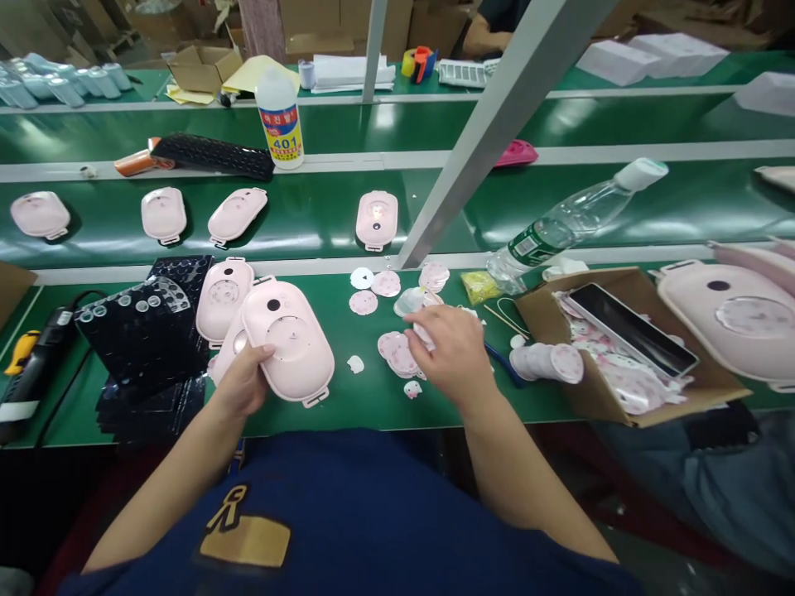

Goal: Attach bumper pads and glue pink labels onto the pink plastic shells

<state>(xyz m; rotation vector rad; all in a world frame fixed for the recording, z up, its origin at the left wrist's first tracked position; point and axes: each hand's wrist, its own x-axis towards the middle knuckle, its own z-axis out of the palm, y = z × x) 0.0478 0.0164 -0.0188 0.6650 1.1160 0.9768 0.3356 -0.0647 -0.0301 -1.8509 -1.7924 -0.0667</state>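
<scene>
Over the green counter [348, 410], the left hand's [245, 381] grip is closed on a pink case [295, 319]. The right hand [453, 352] curls beside printed discs [396, 354]; I cannot tell whether its grip holds one. Farther back lie four similar shells [377, 217], then a white bottle [279, 124] stands upright.
</scene>
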